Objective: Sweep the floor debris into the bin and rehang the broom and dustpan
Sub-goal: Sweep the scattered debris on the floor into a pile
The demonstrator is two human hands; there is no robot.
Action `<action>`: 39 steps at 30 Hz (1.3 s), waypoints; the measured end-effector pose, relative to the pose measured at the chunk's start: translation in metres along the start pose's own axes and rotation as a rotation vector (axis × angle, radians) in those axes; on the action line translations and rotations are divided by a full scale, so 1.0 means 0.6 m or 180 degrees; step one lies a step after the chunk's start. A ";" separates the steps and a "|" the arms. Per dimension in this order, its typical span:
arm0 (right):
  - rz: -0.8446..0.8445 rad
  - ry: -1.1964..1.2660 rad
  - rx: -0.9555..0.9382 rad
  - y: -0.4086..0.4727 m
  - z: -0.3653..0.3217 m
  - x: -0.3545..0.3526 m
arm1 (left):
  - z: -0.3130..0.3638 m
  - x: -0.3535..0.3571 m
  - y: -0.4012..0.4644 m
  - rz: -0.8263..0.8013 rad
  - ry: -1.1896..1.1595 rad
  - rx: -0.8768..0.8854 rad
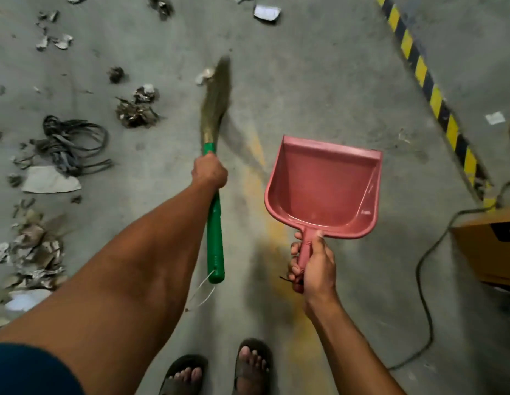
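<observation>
My left hand [209, 172] grips the green handle of a grass broom [214, 104], near the top of the handle. The blurred bristles point away from me and touch a scrap of paper [204, 76] on the concrete floor. A thin hanging loop [203, 292] dangles from the handle's near end. My right hand [310, 266] holds the handle of an empty pink dustpan [325, 186], raised above the floor with its mouth facing away. Debris [135, 108] of crumpled paper and dry leaves lies scattered to the left. No bin is in view.
A tangle of dark straps [68, 143] and torn paper [50, 181] lie at left, more litter [34, 252] at lower left. A yellow-black hazard stripe [430, 89] runs diagonally at right. A yellow box [487, 246] and a cable [424, 280] sit at the right edge. My sandalled feet [219, 369] stand below.
</observation>
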State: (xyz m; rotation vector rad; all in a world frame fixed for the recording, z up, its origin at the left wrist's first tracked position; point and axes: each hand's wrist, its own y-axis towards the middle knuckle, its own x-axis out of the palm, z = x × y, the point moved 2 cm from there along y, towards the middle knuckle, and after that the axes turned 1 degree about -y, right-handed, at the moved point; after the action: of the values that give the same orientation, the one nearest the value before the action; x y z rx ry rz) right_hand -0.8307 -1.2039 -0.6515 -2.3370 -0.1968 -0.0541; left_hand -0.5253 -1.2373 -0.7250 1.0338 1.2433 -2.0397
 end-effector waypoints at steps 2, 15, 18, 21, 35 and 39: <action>-0.0062 -0.0039 0.0009 -0.009 0.006 0.015 | -0.067 -0.025 0.003 0.0126 -0.0158 -0.0385; -0.0293 -0.0516 0.0153 -0.107 0.086 0.107 | -0.290 -0.034 -0.191 0.0839 -0.1150 -0.0674; -0.0329 -0.0546 0.0143 -0.134 0.101 0.124 | -0.276 -0.003 -0.240 0.0704 -0.1209 -0.0284; -0.0353 -0.0645 0.0112 -0.159 0.113 0.134 | -0.265 0.022 -0.264 0.0411 -0.1036 0.0081; -0.0603 -0.0891 0.0151 -0.241 0.206 0.173 | -0.545 -0.056 -0.249 0.0355 -0.0721 -0.0915; -0.0676 -0.1023 0.0191 -0.271 0.239 0.204 | -0.643 -0.085 -0.305 0.0578 -0.0956 -0.0655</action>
State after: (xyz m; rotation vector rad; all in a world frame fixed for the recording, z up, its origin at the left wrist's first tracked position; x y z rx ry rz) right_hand -0.7386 -0.9742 -0.6245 -2.2456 -0.5972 0.2214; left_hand -0.5057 -0.8082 -0.7021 0.6883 1.1292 -1.8057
